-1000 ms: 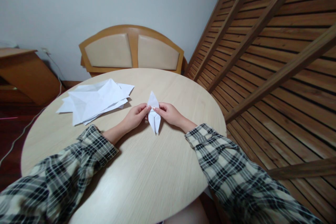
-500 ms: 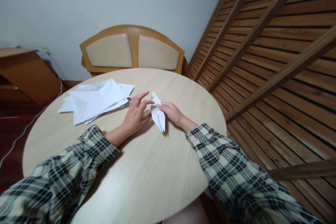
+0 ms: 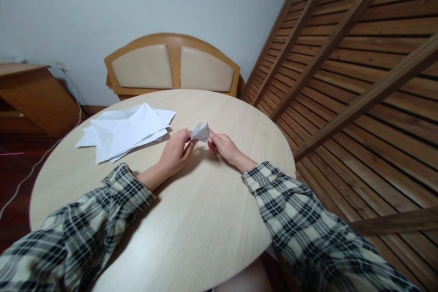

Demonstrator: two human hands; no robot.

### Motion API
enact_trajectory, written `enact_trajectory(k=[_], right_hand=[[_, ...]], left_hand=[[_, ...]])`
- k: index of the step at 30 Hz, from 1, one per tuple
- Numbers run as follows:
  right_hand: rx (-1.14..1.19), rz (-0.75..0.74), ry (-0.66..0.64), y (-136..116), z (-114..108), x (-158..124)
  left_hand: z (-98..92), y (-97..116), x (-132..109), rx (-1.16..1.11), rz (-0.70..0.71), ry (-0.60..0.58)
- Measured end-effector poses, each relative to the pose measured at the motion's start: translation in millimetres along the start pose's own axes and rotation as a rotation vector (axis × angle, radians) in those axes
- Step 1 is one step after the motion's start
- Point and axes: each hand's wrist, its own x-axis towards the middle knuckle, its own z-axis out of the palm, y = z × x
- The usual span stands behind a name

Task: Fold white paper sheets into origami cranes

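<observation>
A small piece of folded white paper [image 3: 200, 133] is held between my two hands, a little above the tabletop. My left hand [image 3: 177, 148] pinches its left end between thumb and fingers. At the paper's right end, my right hand [image 3: 224, 144] grips it with thumb and curled fingers. The paper looks short and bent from this angle, with pointed tips turned upward; its underside is hidden. To the left of my left hand lies a stack of creased white paper sheets [image 3: 126, 127], overlapping unevenly.
The round pale wooden table [image 3: 191, 219] carries everything. Behind it stands a wooden headboard [image 3: 176, 61] with cream panels against the wall. A slatted wooden frame [image 3: 342, 86] leans along the right side. On the left are a brown cabinet [image 3: 34, 96] and a white cable [image 3: 34, 169].
The folded paper has turned from a long upright diamond to a short, bent shape seen edge-on. My left hand's spread fingers have closed on its left end; my right hand keeps its hold.
</observation>
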Motion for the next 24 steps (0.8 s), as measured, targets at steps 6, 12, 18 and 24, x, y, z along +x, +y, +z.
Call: enact_trajectory(k=[6, 12, 18, 24], right_hand=[[0.014, -0.034, 0.049, 4.4, 0.3, -0.5], [0.000, -0.203, 0.139, 2.5, 0.4, -0.8], [-0.010, -0.228, 0.144, 1.4, 0.2, -0.2], [0.014, -0.230, 0.156, 2.5, -1.0, 0.6]], left_hand=[[1.8, 3.6, 0.3, -0.408, -0.389, -0.082], [6.2, -0.6, -0.4, -0.749, -0.574, -0.178], [7.5, -0.7, -1.0, -0.756, -0.597, -0.203], [10.4, -4.2, -2.8, -0.793, -0.589, -0.201]])
